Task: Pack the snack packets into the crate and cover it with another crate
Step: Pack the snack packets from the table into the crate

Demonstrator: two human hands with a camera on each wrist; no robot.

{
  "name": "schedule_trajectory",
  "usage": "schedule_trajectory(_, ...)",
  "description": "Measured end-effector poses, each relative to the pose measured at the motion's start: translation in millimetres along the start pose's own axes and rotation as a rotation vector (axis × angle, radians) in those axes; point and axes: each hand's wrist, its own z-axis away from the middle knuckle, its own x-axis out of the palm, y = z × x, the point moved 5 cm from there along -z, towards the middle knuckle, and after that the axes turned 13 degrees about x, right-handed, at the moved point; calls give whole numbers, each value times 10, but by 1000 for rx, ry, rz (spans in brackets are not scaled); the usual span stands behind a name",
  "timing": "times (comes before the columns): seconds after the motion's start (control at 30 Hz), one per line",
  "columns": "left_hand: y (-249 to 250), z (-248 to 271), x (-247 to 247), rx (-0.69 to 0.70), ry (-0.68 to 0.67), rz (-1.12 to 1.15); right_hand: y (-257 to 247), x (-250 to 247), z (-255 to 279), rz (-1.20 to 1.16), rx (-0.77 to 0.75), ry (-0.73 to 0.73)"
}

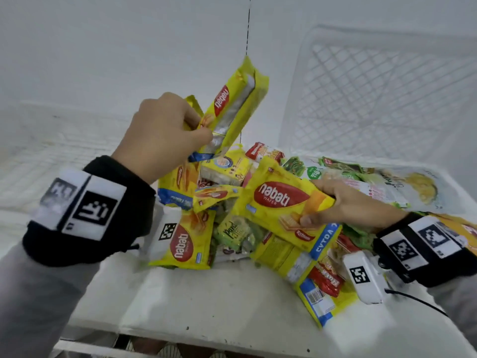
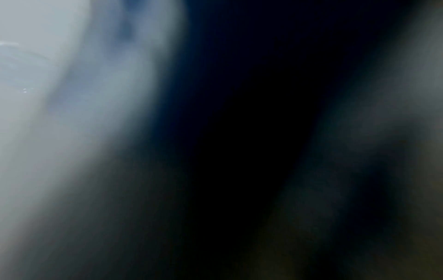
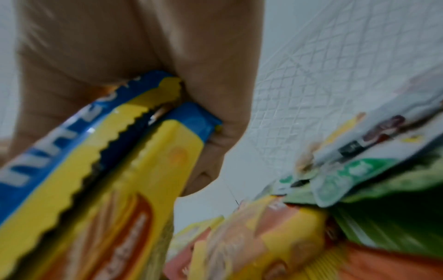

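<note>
While hands (image 1: 165,135) grip packets (image 1: 233,107), left-wrist view blurs.

yellow snack packets (image 1: 258,215) heaped on table, white lattice crate (image 1: 382,99) behind

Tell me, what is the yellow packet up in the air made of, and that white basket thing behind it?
The yellow packet looks like thin, shiny plastic film with a silvery seam; it crinkles where the left hand pinches it. The white crate looks like hard, matte plastic, moulded into a criss-cross lattice.
</note>
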Motion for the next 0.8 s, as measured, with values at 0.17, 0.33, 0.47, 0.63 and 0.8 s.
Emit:
schedule_trajectory(0.17,-207,-189,-233,-30,0,179,-225,-184,-21,-104,-25,65)
schedule_trajectory(0.33,-476,-333,-548,-107,20,422,-592,-312,-43,-206,-61,123)
schedule_trajectory(0.47,-813,-427,-782,-191,-28,471,-950,-282,-120,-200,-68,234)
schedule_trajectory(0.63,-1340,-528,-1057,-193,-61,492,-1492,13,-291,-211,-82,329)
schedule_trajectory(0.8,-1965,-567,-1029,-200,-206,444,-2071,699,-779,-264,-53,338)
